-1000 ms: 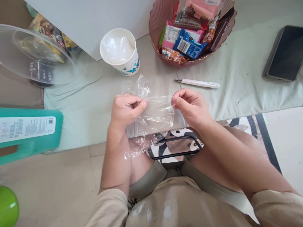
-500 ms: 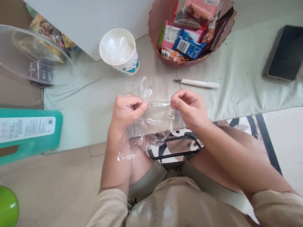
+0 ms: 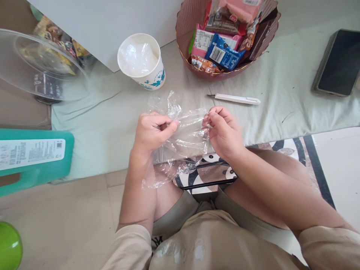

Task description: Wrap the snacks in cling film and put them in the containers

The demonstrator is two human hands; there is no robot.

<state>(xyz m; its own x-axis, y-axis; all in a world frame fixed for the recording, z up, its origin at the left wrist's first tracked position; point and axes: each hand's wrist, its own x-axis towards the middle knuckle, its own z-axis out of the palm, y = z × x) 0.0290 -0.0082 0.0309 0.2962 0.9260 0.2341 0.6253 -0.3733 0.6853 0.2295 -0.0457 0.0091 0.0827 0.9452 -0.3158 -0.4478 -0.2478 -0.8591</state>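
Observation:
A clear, crinkled plastic bag (image 3: 187, 137) is stretched between my two hands above the near edge of the cloth. My left hand (image 3: 153, 133) pinches it between thumb and curled fingers, and loose film hangs below over the left forearm. On the other side, my right hand (image 3: 225, 129) grips the bag's edge with thumb and fingertips. Beyond the hands stands a white paper cup (image 3: 161, 77) with blue leaf prints, and clear film is bunched inside it. A white utility knife (image 3: 237, 99) lies just past my right hand, its blade pointing left.
A pink ribbed bowl (image 3: 182, 56) of wrapped snacks stands at the back, beside a white box (image 3: 104, 30). A dark phone (image 3: 340, 62) lies at far right. At left are a clear plastic lid (image 3: 14, 67) and a teal bottle (image 3: 66, 150); a green round object (image 3: 9, 245) is below.
My right hand's fingers have shifted a little on the bag's edge, with more film gathered at the fingertips. The left hand keeps its hold almost unmoved.

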